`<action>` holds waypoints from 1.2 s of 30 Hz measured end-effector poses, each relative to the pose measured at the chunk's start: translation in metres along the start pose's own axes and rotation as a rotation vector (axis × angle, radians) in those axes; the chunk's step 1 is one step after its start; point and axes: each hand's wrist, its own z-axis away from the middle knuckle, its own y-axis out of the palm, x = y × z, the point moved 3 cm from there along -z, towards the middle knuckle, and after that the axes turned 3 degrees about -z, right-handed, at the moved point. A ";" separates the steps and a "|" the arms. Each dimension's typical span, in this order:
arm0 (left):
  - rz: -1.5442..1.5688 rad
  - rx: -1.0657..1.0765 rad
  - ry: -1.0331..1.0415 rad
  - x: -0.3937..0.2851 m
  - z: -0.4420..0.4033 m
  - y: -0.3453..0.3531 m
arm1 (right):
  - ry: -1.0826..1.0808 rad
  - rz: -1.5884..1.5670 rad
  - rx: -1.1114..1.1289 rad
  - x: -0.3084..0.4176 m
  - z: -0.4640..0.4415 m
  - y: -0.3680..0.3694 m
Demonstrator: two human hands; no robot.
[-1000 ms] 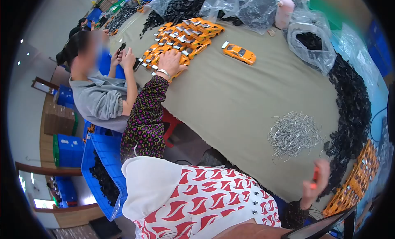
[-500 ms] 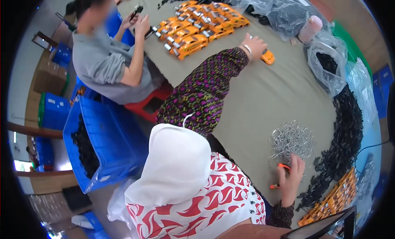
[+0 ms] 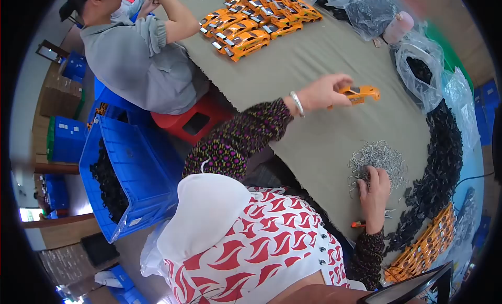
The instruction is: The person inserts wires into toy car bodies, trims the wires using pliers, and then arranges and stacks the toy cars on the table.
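Observation:
My left hand point(image 3: 330, 92), with a bracelet at the wrist, grips an orange toy car body point(image 3: 362, 94) by one end, above the cloth-covered table. My right hand point(image 3: 375, 191) is lower down, its fingertips at the near edge of a heap of thin silvery metal pieces point(image 3: 384, 156). Thumb and forefinger look spread apart there; whether a single piece is between them cannot be made out. Beside the right wrist lies a small orange-handled tool point(image 3: 358, 224), partly hidden.
Several orange car bodies point(image 3: 251, 29) are grouped at the far side; more point(image 3: 422, 246) lie at lower right. Black parts point(image 3: 442, 152) line the right edge. A pink bottle point(image 3: 398, 27) stands near plastic bags. A co-worker in grey point(image 3: 136, 69) sits left, behind a blue bin point(image 3: 141, 173).
My left hand has lifted the toy car body and brought it nearer. My right hand has left the orange-handled tool and moved up to the metal pieces. The co-worker's arms have risen.

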 end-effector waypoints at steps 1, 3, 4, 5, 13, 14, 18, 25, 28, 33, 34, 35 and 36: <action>0.415 0.056 -0.139 0.005 0.010 0.008 | -0.015 0.014 -0.023 -0.001 0.001 0.004; 0.671 0.104 -0.158 0.004 0.028 0.022 | -0.034 0.050 -0.067 -0.006 0.012 0.011; 0.931 0.165 -0.181 0.003 0.036 0.031 | -0.014 0.064 -0.073 -0.008 0.014 0.014; 1.199 0.251 -0.218 0.003 0.038 0.043 | -0.044 0.033 -0.079 -0.008 0.011 0.017; 1.164 0.322 -0.528 -0.009 0.048 0.082 | 0.422 -0.465 -0.117 -0.034 0.006 -0.005; 1.144 0.329 -0.558 -0.009 0.051 0.085 | 0.450 -0.595 -0.156 -0.035 0.008 -0.007; 1.056 0.349 -0.570 -0.013 0.058 0.098 | 0.529 -0.997 -0.237 -0.030 0.012 -0.007; 0.862 0.315 -0.507 -0.031 0.055 0.117 | 0.641 -1.247 -0.328 -0.017 0.015 -0.009; 0.870 0.334 -0.473 -0.028 0.059 0.119 | 0.556 -0.925 -0.416 0.000 0.013 -0.011; 0.727 0.257 -0.354 -0.031 0.063 0.128 | 0.429 -0.652 -0.451 0.012 0.003 -0.003; 0.721 0.232 -0.344 -0.033 0.063 0.129 | 0.440 -0.602 -0.473 0.013 0.002 -0.002; 0.714 0.207 -0.332 -0.033 0.063 0.130 | 0.450 -0.552 -0.496 0.013 0.001 -0.001; 0.714 0.206 -0.331 -0.032 0.063 0.131 | 0.459 -0.502 -0.519 0.013 0.001 0.000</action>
